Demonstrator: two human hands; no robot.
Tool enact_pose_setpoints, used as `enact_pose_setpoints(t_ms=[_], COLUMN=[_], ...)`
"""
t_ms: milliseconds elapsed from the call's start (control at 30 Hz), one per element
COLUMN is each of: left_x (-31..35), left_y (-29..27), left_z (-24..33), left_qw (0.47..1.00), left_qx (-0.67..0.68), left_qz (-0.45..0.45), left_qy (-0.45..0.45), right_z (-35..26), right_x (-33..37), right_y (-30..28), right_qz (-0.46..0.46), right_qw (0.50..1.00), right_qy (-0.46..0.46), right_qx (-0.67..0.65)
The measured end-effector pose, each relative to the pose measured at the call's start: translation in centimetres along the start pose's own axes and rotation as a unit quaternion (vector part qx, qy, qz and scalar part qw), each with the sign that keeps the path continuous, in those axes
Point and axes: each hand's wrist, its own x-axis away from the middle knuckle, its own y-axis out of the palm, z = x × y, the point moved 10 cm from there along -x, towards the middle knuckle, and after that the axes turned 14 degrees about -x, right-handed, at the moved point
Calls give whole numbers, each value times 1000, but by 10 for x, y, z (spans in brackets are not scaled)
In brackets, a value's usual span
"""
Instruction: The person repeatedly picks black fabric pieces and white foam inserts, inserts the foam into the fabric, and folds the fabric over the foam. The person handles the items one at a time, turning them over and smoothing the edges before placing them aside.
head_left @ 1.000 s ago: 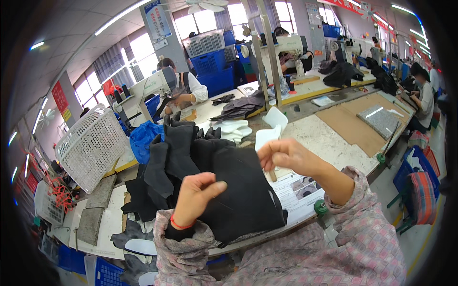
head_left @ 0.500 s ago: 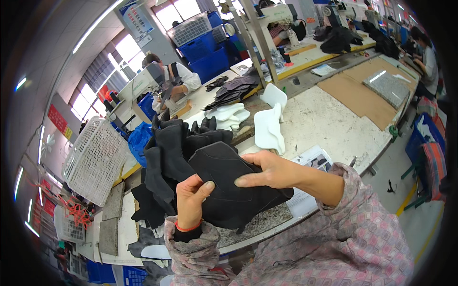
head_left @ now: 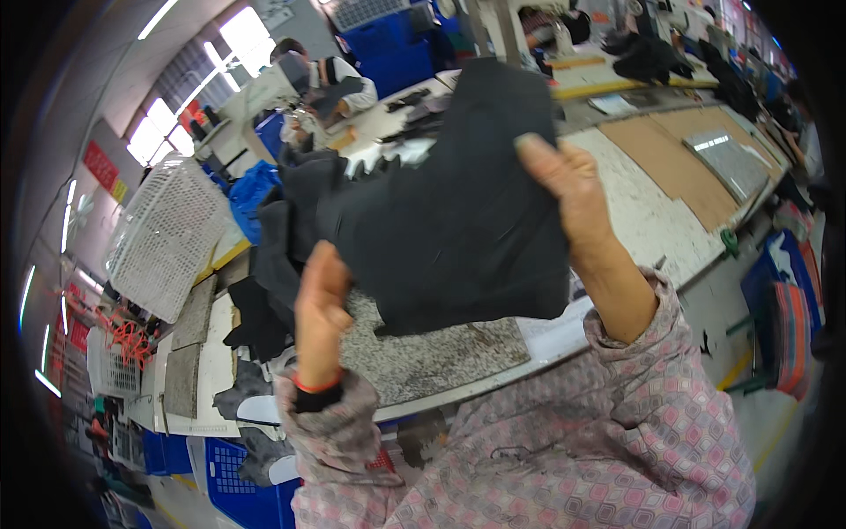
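Note:
A wide black fabric piece (head_left: 458, 220) is held up above the bench, spread out and smeared by motion. My right hand (head_left: 568, 185) grips its right edge, thumb lying on the near face and the fingers mostly hidden behind. At the lower left edge my left hand (head_left: 322, 304) pinches the same piece, though blur softens its fingers. Just left of and behind the piece, a heap of black padded fabric pieces (head_left: 273, 225) lies on the bench, partly covered by what I hold. Under it shows a speckled grey stone slab (head_left: 432, 353).
A white perforated basket (head_left: 167, 238) leans at the left beside a blue plastic bag (head_left: 254, 196). Brown cardboard (head_left: 652, 167) and a glossy grey slab (head_left: 727, 163) lie on the bench at right. A co-worker (head_left: 339, 84) sits at a sewing machine beyond. A blue crate (head_left: 238, 485) stands below the bench.
The black piece has been raised and opened out wider. My right hand has moved up and right, my left hand left and slightly down, both keeping hold. The view has shifted slightly.

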Motion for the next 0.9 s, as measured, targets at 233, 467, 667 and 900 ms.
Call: enact_pose_setpoints(t_ms=[233,467,667,900], left_x=[44,83,119,93], left_y=[33,92,87,106], left_z=[3,6,-7,19], left_qw=[945,826,839,830], left_qx=[-276,-338,-295,-391], left_qz=[-158,-439,-453,-296], left_qy=[72,102,64,264], right_z=[-9,26,69,43], right_x=[17,87,115,117], right_y=[-34,102,57,75], right_qz=[142,-472,-347,-313], right_qw=[920,712,816,779], right_qy=[82,-97,-40,-158], right_qx=[355,510,461,519])
